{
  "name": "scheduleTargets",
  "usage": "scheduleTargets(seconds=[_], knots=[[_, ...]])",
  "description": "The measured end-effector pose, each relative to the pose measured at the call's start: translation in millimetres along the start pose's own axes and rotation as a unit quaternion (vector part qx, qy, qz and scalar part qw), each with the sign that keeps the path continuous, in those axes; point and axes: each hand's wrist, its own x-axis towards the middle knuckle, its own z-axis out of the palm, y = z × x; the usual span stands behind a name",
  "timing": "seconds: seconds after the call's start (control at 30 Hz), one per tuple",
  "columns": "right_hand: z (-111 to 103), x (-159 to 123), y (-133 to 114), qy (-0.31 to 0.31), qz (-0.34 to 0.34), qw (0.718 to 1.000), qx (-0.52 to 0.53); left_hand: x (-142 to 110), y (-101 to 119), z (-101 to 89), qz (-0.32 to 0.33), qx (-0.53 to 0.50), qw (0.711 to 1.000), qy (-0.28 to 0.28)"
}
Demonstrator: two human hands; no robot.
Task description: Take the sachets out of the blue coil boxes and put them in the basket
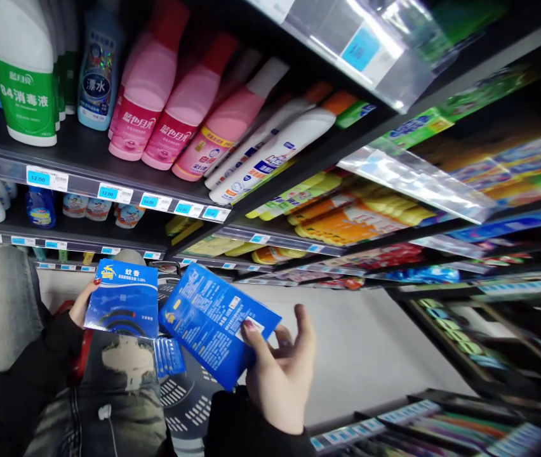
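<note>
My left hand (81,306) grips the left edge of a flat blue box of mosquito coils (122,295), its front with a coil picture facing up. In my right hand (282,374) is a second blue mosquito coil box (216,324), tilted, with its printed back and barcode toward me. The thumb lies on the barcode and some fingers spread out beyond the edge. Between the two boxes there is a small gap. Below them, several more blue packs (170,357) show at the edge of a dark slotted basket (197,397).
A shelf at the upper left bears white and green disinfectant bottles (27,101), pink bottles (140,111) and white cleaner bottles (270,155). Price tags (46,178) line its edge. Orange and yellow packs (356,219) fill shelves to the right. My ripped jeans (127,368) are below.
</note>
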Motion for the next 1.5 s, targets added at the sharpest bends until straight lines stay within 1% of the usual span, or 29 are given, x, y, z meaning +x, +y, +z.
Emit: scheduleTargets(seconds=[0.07,0.13,0.17,0.2,0.27,0.33,0.4,0.47,0.5,0.53,0.57,0.63,0.7,0.73,0.77,0.8,0.83,0.87,0.97,1.0,1.07,1.1,1.17,1.23,1.3,1.37,1.43,1.5], knots=[[-0.7,0.7,1.8,0.044,0.027,0.997,0.050,-0.2,0.4,0.1,-0.001,-0.009,1.000,-0.009],[1.9,-2.0,5.6,0.093,0.067,0.986,0.119,0.2,0.0,0.2,0.003,-0.013,1.000,-0.010],[5.2,-5.0,8.6,0.101,0.092,0.980,0.143,0.7,-0.5,0.3,0.006,-0.014,1.000,-0.007],[9.9,-9.1,12.7,0.089,0.117,0.977,0.155,1.4,-1.2,0.4,0.009,-0.013,1.000,-0.003],[22.3,-18.8,23.9,0.031,0.151,0.976,0.151,2.7,-2.7,1.0,0.017,-0.011,1.000,0.007],[34.4,-27.2,38.2,-0.026,0.155,0.979,0.128,3.7,-4.2,1.6,0.025,-0.010,0.999,0.018],[41.8,-30.9,51.7,-0.069,0.129,0.986,0.076,4.3,-5.1,1.4,0.029,-0.010,0.999,0.028],[43.1,-28.4,60.8,-0.121,0.080,0.989,0.003,4.8,-5.2,-0.7,0.038,-0.007,0.999,0.032],[42.4,-25.2,63.0,-0.150,0.056,0.987,-0.027,5.1,-4.9,-2.5,0.047,-0.004,0.998,0.030],[41.6,-21.2,63.6,-0.181,0.044,0.981,-0.044,5.5,-4.6,-4.8,0.056,0.002,0.998,0.025],[41.3,-16.7,62.8,-0.214,0.051,0.974,-0.050,5.8,-4.2,-7.4,0.062,0.010,0.998,0.018],[43.4,-7.7,58.7,-0.281,0.107,0.952,-0.048,6.6,-3.3,-12.1,0.067,0.031,0.997,0.002],[48.2,-0.5,53.7,-0.348,0.169,0.921,-0.041,7.0,-2.7,-14.6,0.058,0.053,0.997,-0.016],[50.6,2.3,51.7,-0.372,0.185,0.909,-0.033,6.9,-2.4,-14.7,0.052,0.059,0.997,-0.025],[52.0,4.6,50.4,-0.384,0.190,0.903,-0.016,6.6,-2.1,-14.2,0.045,0.060,0.997,-0.032],[51.9,6.7,49.8,-0.384,0.190,0.904,0.008,6.1,-1.8,-13.4,0.037,0.057,0.997,-0.037],[50.1,8.9,50.3,-0.370,0.192,0.908,0.037,5.5,-1.4,-12.7,0.026,0.051,0.998,-0.038],[46.5,11.4,51.7,-0.346,0.198,0.915,0.066,5.0,-0.9,-12.5,0.014,0.040,0.998,-0.035],[27.3,22.8,62.9,-0.243,0.228,0.933,0.135,5.5,1.0,-18.7,-0.029,0.000,0.999,-0.041],[20.0,27.6,69.0,-0.207,0.229,0.940,0.147,6.5,1.5,-23.0,-0.037,-0.015,0.998,-0.051],[7.5,36.5,84.1,-0.144,0.208,0.955,0.157,9.7,1.7,-33.0,-0.039,-0.036,0.996,-0.074],[3.3,39.7,92.9,-0.122,0.193,0.961,0.157,11.6,1.4,-37.8,-0.038,-0.040,0.995,-0.085],[0.3,42.2,111.5,-0.099,0.174,0.969,0.147,15.0,0.2,-45.0,-0.036,-0.041,0.993,-0.104],[4.4,37.9,129.0,-0.106,0.172,0.971,0.124,16.9,-0.8,-48.4,-0.041,-0.033,0.991,-0.126],[14.2,26.8,142.8,-0.144,0.180,0.966,0.113,16.8,-0.8,-49.4,-0.040,-0.031,0.988,-0.149],[27.8,11.2,151.2,-0.194,0.174,0.960,0.105,14.5,1.0,-50.0,-0.040,-0.041,0.986,-0.159],[42.9,-5.5,154.2,-0.234,0.141,0.959,0.078,10.7,4.1,-50.4,-0.040,-0.058,0.987,-0.144],[57.0,-19.6,153.4,-0.257,0.098,0.961,0.041,6.4,8.1,-49.5,-0.037,-0.065,0.992,-0.105]])
